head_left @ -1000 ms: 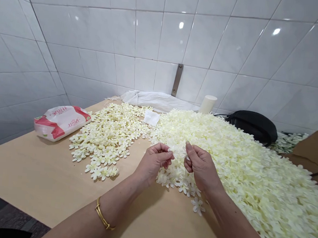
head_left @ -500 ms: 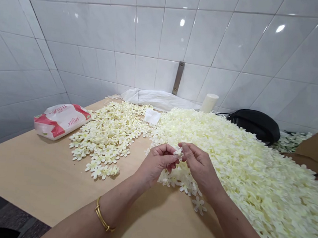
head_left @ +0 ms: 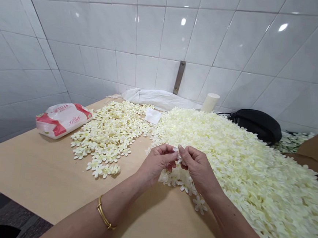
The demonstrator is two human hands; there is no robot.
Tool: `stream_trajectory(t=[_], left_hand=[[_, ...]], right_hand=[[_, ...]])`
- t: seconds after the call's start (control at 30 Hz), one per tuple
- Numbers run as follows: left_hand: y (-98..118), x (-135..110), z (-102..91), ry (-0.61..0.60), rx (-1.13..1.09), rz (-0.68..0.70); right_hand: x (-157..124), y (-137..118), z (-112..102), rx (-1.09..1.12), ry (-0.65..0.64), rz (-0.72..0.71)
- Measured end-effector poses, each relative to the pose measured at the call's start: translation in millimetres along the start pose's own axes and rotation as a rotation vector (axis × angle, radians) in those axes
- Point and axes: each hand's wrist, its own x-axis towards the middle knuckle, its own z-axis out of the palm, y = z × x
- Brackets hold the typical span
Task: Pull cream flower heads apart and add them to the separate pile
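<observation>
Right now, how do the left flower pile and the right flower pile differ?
Size: the left pile is smaller; the right pile is much larger, running to the picture's right edge.
Place: the left pile lies beside the tissue pack; the right pile reaches toward the black case.
Both hold pale, yellowish-white flowers on the table.

A flower point(head_left: 179, 160) sits between the fingers point(head_left: 187, 157). Left of them and slightly beyond, a flower heap point(head_left: 114, 124) lies on the worktop point(head_left: 45, 165), a tissue pack point(head_left: 65, 119) farther left. A flower pile point(head_left: 243, 169) spreads right of and behind them, a loose flower point(head_left: 200, 205) at their near right. Behind them lies a paper scrap point(head_left: 153, 116), then a sheet point(head_left: 160, 100), with a cylinder point(head_left: 210, 103) rightward.
</observation>
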Motion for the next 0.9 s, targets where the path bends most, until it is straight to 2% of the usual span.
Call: stream_trajectory(t=[0.07,0.17,0.23,0.33,0.43,0.5,0.57,0.67,0.8,0.9], left_hand=[[0,0,0.4,0.018,-0.007,0.004],[1,1,-0.1,0.111,0.022,0.02],[2,2,-1.6,0.194,0.074,0.026],[4,5,-4.7,0.289,0.152,0.017],[5,6,-6.7,0.32,0.19,0.041],[6,6,-6.9,0.32,0.201,0.095],[6,7,-6.9,0.331,0.197,0.169],[12,9,-11.6,0.385,0.139,0.248],[37,3,-34.5,0.471,0.165,0.339],[60,-12,-59.1,0.564,0.345,0.434]], right_hand=[[0,0,0,0.021,-0.013,0.022],[-1,-2,-1,-0.003,0.012,0.032],[-1,-3,-4,-0.098,0.091,-0.014],[1,-6,-11,-0.308,0.277,-0.114],[4,-9,-17,-0.435,0.423,-0.219],[3,-9,-16,-0.507,0.443,-0.335],[0,-7,-10,-0.632,0.378,-0.487],[-8,5,9,-0.905,0.149,-0.701],[-14,32,35,-1.131,-0.144,-0.887],[-8,46,38,-1.184,-0.144,-0.91]])
